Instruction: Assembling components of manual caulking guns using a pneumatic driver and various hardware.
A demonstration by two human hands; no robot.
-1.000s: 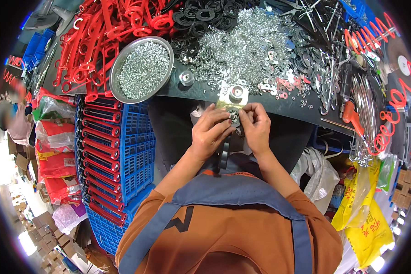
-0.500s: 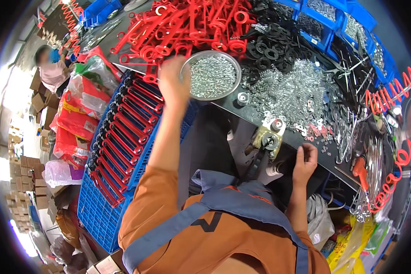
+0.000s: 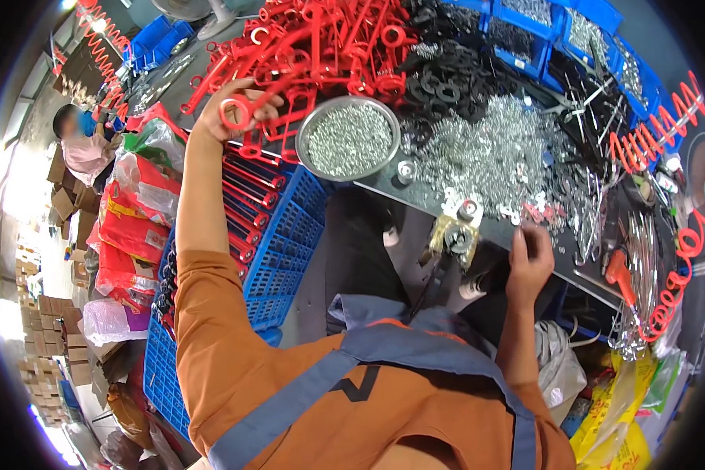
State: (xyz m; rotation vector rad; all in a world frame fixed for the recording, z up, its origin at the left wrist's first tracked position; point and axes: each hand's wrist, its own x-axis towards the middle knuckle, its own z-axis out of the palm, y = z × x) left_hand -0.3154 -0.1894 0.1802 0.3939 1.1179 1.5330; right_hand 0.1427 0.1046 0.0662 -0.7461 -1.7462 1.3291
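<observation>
My left hand (image 3: 215, 117) is at the near left edge of a heap of red ring-ended handles (image 3: 321, 51), its fingers closed on one red ring-ended handle (image 3: 236, 114). To its right stands a round metal bowl (image 3: 303, 159) full of small shiny metal pieces (image 3: 351, 139). My right hand (image 3: 531, 257) is raised by the bench's near edge with its fingers curled; whatever may be in them is hidden. Left of that hand is a small fixture (image 3: 454, 236) with a yellowish block and a round metal top.
Below my left arm, a blue crate (image 3: 286, 251) holds rows of red-handled parts. Black rings (image 3: 442, 86) and loose metal pieces (image 3: 486, 153) cover the bench, with blue bins (image 3: 517, 35) behind. Red coiled hoses (image 3: 658, 129) and an orange-handled tool (image 3: 620, 278) are at right.
My left hand has moved left from beside the bowl to the edge of the red heap, and a red ring-ended handle now shows in it. My right hand stays curled, slightly higher in view.
</observation>
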